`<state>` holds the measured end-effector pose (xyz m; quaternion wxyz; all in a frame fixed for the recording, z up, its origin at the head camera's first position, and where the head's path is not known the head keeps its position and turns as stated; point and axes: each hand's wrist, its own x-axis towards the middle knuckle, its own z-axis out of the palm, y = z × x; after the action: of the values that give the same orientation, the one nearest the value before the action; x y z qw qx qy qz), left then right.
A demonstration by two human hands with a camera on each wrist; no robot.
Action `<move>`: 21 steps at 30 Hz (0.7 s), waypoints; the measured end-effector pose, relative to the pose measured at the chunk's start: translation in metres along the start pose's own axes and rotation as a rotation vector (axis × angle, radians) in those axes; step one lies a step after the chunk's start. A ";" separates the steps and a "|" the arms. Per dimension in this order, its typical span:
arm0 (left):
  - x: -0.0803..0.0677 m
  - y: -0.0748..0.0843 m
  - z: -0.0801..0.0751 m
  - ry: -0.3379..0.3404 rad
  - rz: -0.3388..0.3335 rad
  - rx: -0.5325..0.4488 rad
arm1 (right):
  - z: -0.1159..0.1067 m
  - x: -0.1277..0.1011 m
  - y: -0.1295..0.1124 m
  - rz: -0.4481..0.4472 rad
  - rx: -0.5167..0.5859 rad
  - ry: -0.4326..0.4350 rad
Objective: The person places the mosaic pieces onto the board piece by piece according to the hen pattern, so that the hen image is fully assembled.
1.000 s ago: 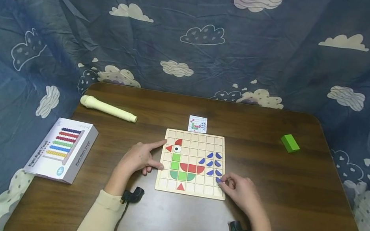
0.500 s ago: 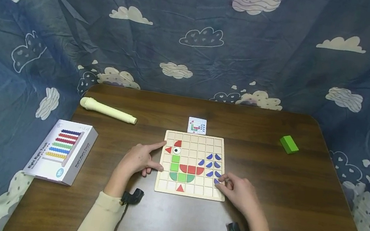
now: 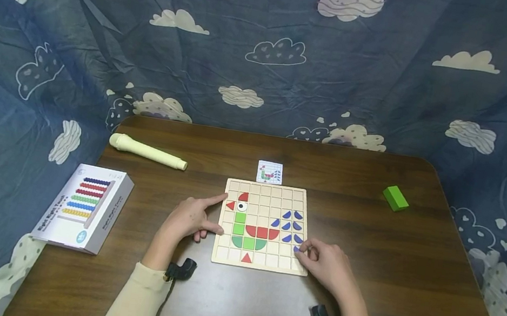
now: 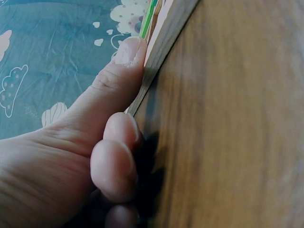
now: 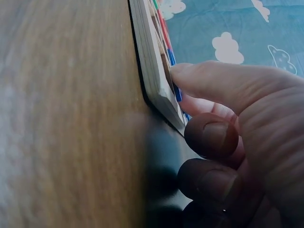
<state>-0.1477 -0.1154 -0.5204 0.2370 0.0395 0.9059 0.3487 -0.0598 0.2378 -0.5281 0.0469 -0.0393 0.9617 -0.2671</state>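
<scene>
My right hand (image 3: 328,265) pinches one blue piece (image 3: 297,249) on the square board (image 3: 224,256) in the middle of the frame, my left hand (image 3: 190,218) presses its edge, five blue pieces beyond.

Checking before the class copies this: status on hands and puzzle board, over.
Left hand braces wooden puzzle board edge, thumb against it. Right hand pinches blue piece at board's lower right. Nothing obstructing.
</scene>
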 end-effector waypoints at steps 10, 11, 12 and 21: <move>0.000 0.005 -0.003 0.017 0.026 0.020 | -0.003 0.002 0.003 0.013 0.032 -0.002; 0.000 0.005 -0.003 0.017 0.027 0.023 | -0.003 0.002 0.003 0.013 0.031 -0.003; 0.000 0.004 -0.003 0.017 0.026 0.024 | -0.004 0.002 0.003 0.013 0.030 -0.004; 0.000 0.001 0.000 0.009 0.024 0.025 | -0.003 0.000 0.001 0.033 0.039 -0.023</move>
<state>-0.1482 -0.1149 -0.5195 0.2281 0.0516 0.9108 0.3401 -0.0601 0.2399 -0.5263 0.0633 -0.0257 0.9562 -0.2846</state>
